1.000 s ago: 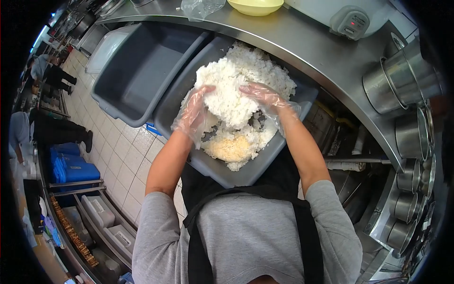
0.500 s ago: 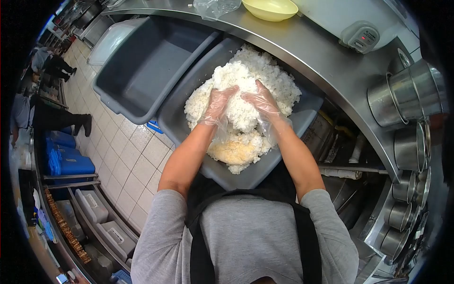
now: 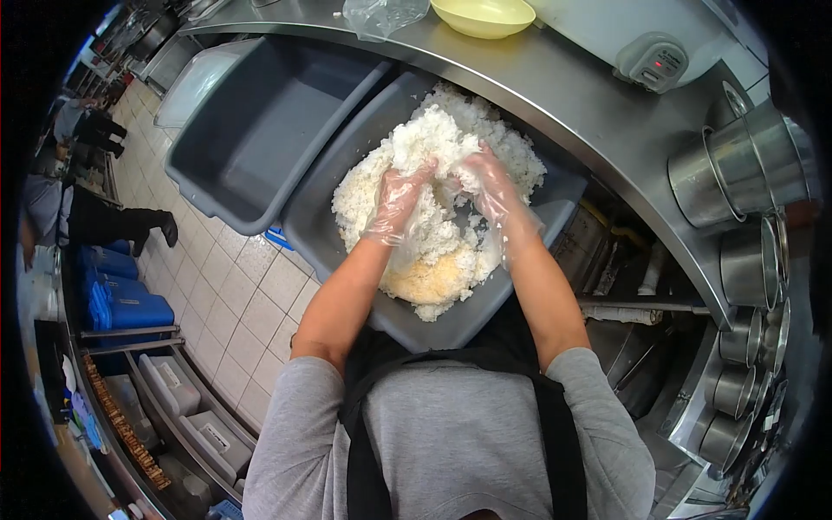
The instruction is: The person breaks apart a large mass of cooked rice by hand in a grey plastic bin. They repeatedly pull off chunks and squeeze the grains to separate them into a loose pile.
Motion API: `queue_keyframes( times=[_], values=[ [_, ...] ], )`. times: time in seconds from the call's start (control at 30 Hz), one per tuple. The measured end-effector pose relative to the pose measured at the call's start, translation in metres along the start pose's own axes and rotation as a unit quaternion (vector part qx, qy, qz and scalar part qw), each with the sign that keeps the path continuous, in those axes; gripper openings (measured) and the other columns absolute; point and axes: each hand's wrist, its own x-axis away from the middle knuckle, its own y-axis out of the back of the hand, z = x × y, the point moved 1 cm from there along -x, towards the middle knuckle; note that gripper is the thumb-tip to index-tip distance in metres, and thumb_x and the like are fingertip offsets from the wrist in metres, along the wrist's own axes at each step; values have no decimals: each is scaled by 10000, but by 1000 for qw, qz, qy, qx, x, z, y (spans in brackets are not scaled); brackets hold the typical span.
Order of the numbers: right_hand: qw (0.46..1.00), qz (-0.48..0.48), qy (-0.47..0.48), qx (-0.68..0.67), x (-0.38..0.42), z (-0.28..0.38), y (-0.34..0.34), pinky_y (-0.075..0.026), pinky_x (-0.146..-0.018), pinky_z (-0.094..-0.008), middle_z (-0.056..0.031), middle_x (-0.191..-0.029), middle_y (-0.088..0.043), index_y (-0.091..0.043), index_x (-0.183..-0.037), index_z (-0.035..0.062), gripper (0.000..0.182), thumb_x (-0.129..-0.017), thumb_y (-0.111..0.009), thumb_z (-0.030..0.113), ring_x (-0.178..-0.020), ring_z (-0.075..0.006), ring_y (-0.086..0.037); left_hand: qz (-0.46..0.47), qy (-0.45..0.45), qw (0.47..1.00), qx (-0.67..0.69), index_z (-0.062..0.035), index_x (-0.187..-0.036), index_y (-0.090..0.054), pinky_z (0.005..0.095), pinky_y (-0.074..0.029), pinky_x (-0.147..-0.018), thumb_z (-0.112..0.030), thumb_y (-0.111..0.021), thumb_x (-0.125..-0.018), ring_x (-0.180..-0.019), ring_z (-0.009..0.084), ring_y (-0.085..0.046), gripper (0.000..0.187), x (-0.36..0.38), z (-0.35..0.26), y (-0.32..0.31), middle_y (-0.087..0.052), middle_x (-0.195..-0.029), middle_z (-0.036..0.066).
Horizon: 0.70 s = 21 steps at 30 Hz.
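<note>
White rice (image 3: 360, 195) lies heaped in a grey tub (image 3: 316, 227) in front of me, with a yellowish browned patch (image 3: 433, 279) at the near side. Clear plastic gloves cover both hands. My left hand (image 3: 403, 198) is curled against a raised clump of rice at the middle of the heap. Across from it, my right hand (image 3: 492, 189) grips the other side of the clump, with rice over its fingertips. A hollow shows in the rice between the two hands.
An empty grey tub (image 3: 260, 139) adjoins at the left. On the steel counter (image 3: 589, 113) are a yellow bowl (image 3: 485, 16), a plastic bag (image 3: 381, 16) and a device with a red light (image 3: 652, 62). Metal pots (image 3: 693, 178) stand right. Two people (image 3: 113, 215) are at far left.
Both hands have moved slightly up and lifted rice at the heap's middle, and a hollow has opened beneath. My right hand's fingers are now more covered by rice. The view has shifted slightly.
</note>
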Motion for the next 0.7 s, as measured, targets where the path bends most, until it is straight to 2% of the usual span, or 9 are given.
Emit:
queue_keyframes(
  times=[0.07,0.1,0.2,0.27,0.33,0.53,0.6,0.67,0.7],
  values=[
    [999,-13,-12,-37,19,25,-13,-514,-689,-379,-106,-1211,-512,-338,-1352,25,595,-860,-578,259,-976,-178,-553,56,-194,959,202,17,-1300,-391,331,-422,-934,-235,-775,-737,-1085,189,-521,726,-2,6,-12,-549,-1184,107],
    [996,-4,-11,-91,24,29,-16,-520,-723,-391,-100,-1199,-528,-378,-1326,42,541,-885,-550,304,-996,-190,-562,65,-186,975,100,-15,-1355,-288,342,-400,-978,-236,-807,-696,-1145,203,-481,867,-2,7,-8,-491,-1236,115],
    [985,75,-5,-157,15,19,-8,-516,-826,-443,-88,-1170,-568,-459,-1272,67,465,-929,-505,379,-1054,-222,-577,80,-249,965,-9,-43,-1363,-271,350,-388,-990,-230,-792,-709,-1179,227,-451,856,2,1,-9,-462,-1255,136],
    [954,106,-74,-272,31,34,-19,-494,-856,-474,-125,-1248,-524,-436,-1290,35,578,-876,-578,414,-1119,-269,-538,121,-259,958,15,-45,-1341,-300,359,-364,-1010,-218,-782,-718,-1212,246,-412,807,-6,7,-10,-428,-1277,156],
    [945,76,-68,-309,39,40,-20,-522,-835,-416,-114,-1168,-581,-446,-1280,43,496,-893,-583,321,-1007,-241,-606,124,-161,978,46,-36,-1328,-311,356,-334,-1035,-215,-783,-714,-1229,251,-387,794,1,1,-13,-393,-1308,148],
    [962,129,-3,-240,36,33,-16,-489,-886,-367,-129,-1192,-542,-372,-1342,49,578,-821,-615,119,-1093,-233,-553,87,-261,960,54,-8,-1373,-273,351,-294,-1062,-238,-814,-667,-1274,267,-345,919,5,-5,-14,-351,-1367,171],
    [987,107,-7,-117,15,17,-8,-471,-893,-326,-104,-1174,-532,-314,-1369,49,651,-779,-589,45,-1081,-205,-541,73,-273,959,34,2,-1398,-247,355,-290,-1066,-255,-828,-645,-1289,286,-336,985,8,-16,-16,-348,-1378,192],
    [983,126,25,-129,15,17,-9,-467,-888,-314,-100,-1168,-529,-298,-1376,48,665,-773,-578,30,-1063,-193,-540,41,-267,945,-185,12,-1427,-202,363,-301,-1069,-257,-844,-620,-1334,295,-289,1067,4,-21,-20,-288,-1435,223],
    [978,145,58,-140,15,17,-10,-463,-883,-302,-96,-1162,-525,-281,-1382,47,679,-767,-567,15,-1045,-180,-539,41,-266,945,-185,12,-1427,-202,363,-301,-1069,-257,-844,-620,-1334,295,-289,1067,2,-23,-21,-288,-1435,223]
  ],
)
